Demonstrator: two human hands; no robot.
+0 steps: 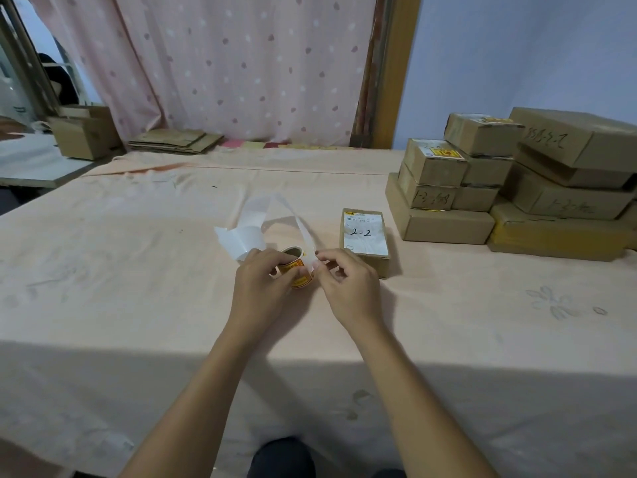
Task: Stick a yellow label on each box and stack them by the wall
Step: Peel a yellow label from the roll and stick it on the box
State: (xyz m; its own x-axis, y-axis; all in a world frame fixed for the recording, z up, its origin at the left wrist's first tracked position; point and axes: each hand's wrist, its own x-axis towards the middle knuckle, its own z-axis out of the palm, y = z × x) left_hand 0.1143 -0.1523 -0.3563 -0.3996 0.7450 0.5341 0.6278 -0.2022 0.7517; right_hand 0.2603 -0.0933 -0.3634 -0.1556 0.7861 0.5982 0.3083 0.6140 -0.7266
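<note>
The left hand [265, 274] holds the roll of yellow labels [295, 269] over the desk [138, 270]. Its fingers are curled around the roll, so that grip is pressed shut on it. The right hand [348, 281] is just beside the roll. Its thumb and first finger are pinched together on the white backing strip [303, 229], right where the strip leaves the roll. It looks like a label is being peeled off, but the label edge is too small to see clearly. The long empty strip curls away from the hands toward the curtain [224, 70].

The box to label [365, 238] lies flat on the desk, just to the right of the right hand and a little farther away. It has a white slip on top with "2-2" on it. Its long side runs away from the person. The right hand is the nearer one, so it should carry the label over.

The stack of boxes [510, 188] sits by the wall [517, 46], farther right.
</note>
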